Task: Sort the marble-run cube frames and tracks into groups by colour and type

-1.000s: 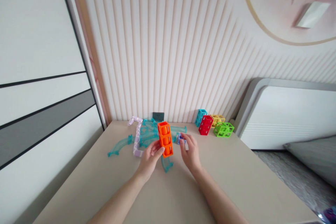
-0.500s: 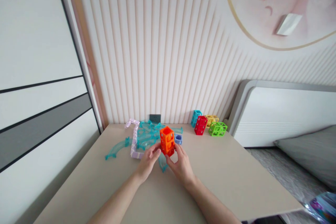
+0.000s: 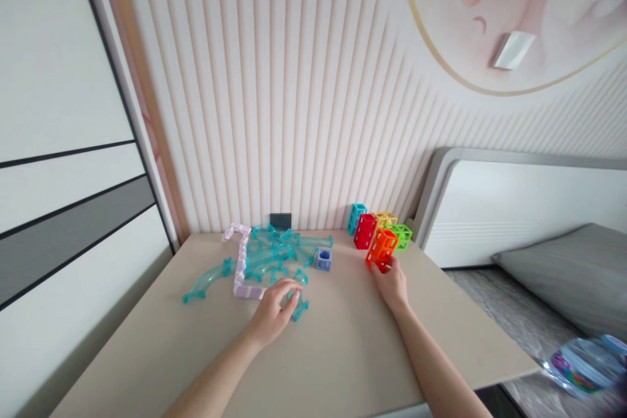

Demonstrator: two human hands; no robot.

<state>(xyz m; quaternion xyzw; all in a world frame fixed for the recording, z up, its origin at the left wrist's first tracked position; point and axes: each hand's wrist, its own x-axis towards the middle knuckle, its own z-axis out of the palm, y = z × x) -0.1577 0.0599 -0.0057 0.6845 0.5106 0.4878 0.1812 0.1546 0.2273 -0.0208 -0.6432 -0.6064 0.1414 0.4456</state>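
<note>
My right hand (image 3: 392, 284) grips the lower end of an orange openwork block tower (image 3: 381, 247), which leans a little at the right side of the table. Just behind it are a red block tower (image 3: 365, 231) and a green block tower (image 3: 402, 236). My left hand (image 3: 275, 313) is loosely curved with thumb and fingers apart and nothing between them. It hovers by a teal clear track piece (image 3: 300, 311), partly covering it; touching or not, I cannot tell. A single blue block (image 3: 324, 259) sits between the hands.
Several teal track pieces (image 3: 274, 253) lie in a heap, bordered by a lilac strip of joined pieces (image 3: 241, 264). A curved track (image 3: 206, 282) lies left. Blue (image 3: 357, 218) and yellow (image 3: 385, 219) towers stand near the wall. The table (image 3: 337, 353) meets a bed on the right.
Both hands held the orange tower at the middle before. My right hand has carried it right, near the other towers; my left hand has let go. The view has shifted slightly right.
</note>
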